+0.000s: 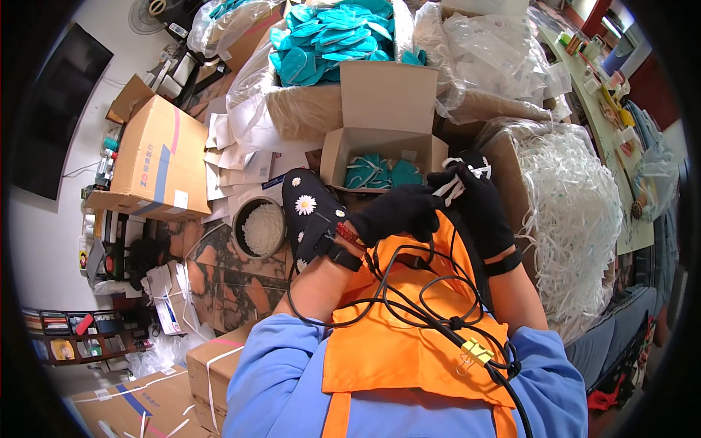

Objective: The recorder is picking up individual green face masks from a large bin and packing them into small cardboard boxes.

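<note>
Both my hands wear black gloves and meet just right of the small open carton (332,162), above my lap. A small bunch of white straps (454,191) shows between them. My right hand (482,208) has its fingers closed round the straps. My left hand (401,213) reaches across from the left, its fingers curled against the straps' left end. Teal face masks (369,173) lie inside the small carton, whose lid stands up at the back. At my right, a large box (504,164) is heaped with loose white straps (573,226).
A plastic-lined box (303,109) piled with teal masks (332,36) stands behind the carton. On the left are a bowl of white bits (263,229), paper sheets (244,164) and a tall cardboard box (157,160). A black cable (380,299) loops over my orange apron (409,358).
</note>
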`<action>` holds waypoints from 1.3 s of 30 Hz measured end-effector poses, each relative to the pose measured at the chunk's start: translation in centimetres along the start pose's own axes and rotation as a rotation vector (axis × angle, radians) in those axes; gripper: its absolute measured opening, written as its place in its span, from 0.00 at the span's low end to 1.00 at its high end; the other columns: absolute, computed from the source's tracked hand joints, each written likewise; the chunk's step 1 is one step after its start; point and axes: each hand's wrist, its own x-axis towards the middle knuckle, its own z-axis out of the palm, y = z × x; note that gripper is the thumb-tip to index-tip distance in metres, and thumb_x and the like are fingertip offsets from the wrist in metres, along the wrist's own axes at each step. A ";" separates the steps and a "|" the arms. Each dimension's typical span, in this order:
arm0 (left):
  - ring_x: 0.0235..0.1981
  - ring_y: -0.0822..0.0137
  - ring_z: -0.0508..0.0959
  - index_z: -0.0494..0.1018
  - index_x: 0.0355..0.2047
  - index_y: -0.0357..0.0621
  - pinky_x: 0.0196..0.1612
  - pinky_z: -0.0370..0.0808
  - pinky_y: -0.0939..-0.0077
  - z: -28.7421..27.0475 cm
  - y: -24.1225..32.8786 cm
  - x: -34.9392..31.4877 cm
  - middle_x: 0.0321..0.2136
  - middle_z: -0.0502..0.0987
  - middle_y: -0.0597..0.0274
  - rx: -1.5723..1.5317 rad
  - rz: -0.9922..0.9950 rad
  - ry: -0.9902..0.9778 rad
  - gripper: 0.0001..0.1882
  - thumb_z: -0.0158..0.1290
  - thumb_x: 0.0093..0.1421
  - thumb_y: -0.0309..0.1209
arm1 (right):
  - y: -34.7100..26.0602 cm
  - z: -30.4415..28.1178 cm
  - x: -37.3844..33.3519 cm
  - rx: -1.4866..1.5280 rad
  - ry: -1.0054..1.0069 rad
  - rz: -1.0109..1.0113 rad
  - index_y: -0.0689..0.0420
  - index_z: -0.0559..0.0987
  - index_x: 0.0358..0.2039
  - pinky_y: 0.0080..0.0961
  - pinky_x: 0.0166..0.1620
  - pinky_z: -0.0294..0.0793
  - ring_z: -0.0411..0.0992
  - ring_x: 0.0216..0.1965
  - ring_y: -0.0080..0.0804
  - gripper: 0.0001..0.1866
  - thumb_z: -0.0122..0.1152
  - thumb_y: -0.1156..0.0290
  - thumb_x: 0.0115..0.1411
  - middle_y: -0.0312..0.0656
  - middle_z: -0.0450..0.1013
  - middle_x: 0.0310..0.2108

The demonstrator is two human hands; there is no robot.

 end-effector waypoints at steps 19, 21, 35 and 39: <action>0.20 0.76 0.72 0.74 0.39 0.42 0.27 0.71 0.82 -3.7 -0.7 -0.2 0.20 0.72 0.66 0.028 0.500 0.160 0.11 0.44 0.66 0.34 | 1.1 -3.9 1.0 0.301 0.070 0.196 0.61 0.72 0.34 0.24 0.36 0.76 0.71 0.30 0.29 0.05 0.51 0.72 0.64 0.38 0.68 0.25; 0.19 0.75 0.71 0.73 0.38 0.41 0.27 0.70 0.82 -4.7 -1.3 0.4 0.20 0.71 0.66 -0.451 0.425 0.118 0.13 0.42 0.67 0.36 | 0.9 -2.2 0.6 0.553 0.083 0.270 0.63 0.73 0.35 0.26 0.40 0.76 0.72 0.29 0.32 0.06 0.51 0.74 0.63 0.41 0.69 0.23; 0.30 0.59 0.78 0.73 0.37 0.39 0.35 0.75 0.72 -3.5 -0.2 0.1 0.31 0.76 0.53 0.796 0.782 0.108 0.09 0.49 0.57 0.28 | 8.6 -6.2 5.4 -0.146 -0.337 0.079 0.62 0.73 0.44 0.21 0.44 0.72 0.72 0.37 0.28 0.11 0.50 0.76 0.62 0.41 0.74 0.36; 0.33 0.52 0.77 0.74 0.39 0.40 0.35 0.74 0.65 -3.7 -2.3 1.6 0.32 0.76 0.49 1.115 0.941 0.480 0.13 0.53 0.52 0.26 | 8.4 -5.0 4.8 -0.575 -0.260 -0.261 0.61 0.74 0.45 0.20 0.33 0.68 0.68 0.28 0.25 0.12 0.50 0.71 0.63 0.34 0.69 0.27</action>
